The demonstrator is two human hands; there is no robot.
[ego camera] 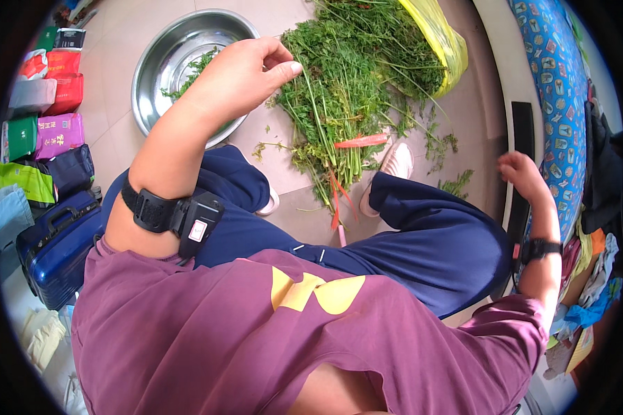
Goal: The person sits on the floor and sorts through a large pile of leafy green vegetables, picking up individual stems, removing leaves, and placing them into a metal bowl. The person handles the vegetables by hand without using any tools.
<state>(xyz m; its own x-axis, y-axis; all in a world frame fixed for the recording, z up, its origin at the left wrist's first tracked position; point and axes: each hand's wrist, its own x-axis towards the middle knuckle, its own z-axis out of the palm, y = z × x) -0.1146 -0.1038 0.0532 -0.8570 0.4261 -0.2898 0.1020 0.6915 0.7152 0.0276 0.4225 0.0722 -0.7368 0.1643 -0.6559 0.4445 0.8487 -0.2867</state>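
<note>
My left hand [254,72] hangs with bent fingers between a steel basin [144,78] and a large heap of feathery-leaved greens [337,83]. Its thumb is near the index finger, at the heap's left edge; whether it pinches a stem is hidden. Inside the basin lie a few green sprigs [197,70], partly covered by my left forearm. Red plastic ties [361,140] cross the stems of the bunch lying toward my feet. Off to the right, my right hand [522,174] is loosely curled beside a bed's edge, with nothing visible in it.
A yellow plastic bag [449,57] holds more greens at the back right. Loose sprigs [454,184] are scattered on the tiled floor [119,31]. At left stand several gift bags [59,135] and a blue suitcase [57,249]. A blue patterned bed cover [560,124] lines the right.
</note>
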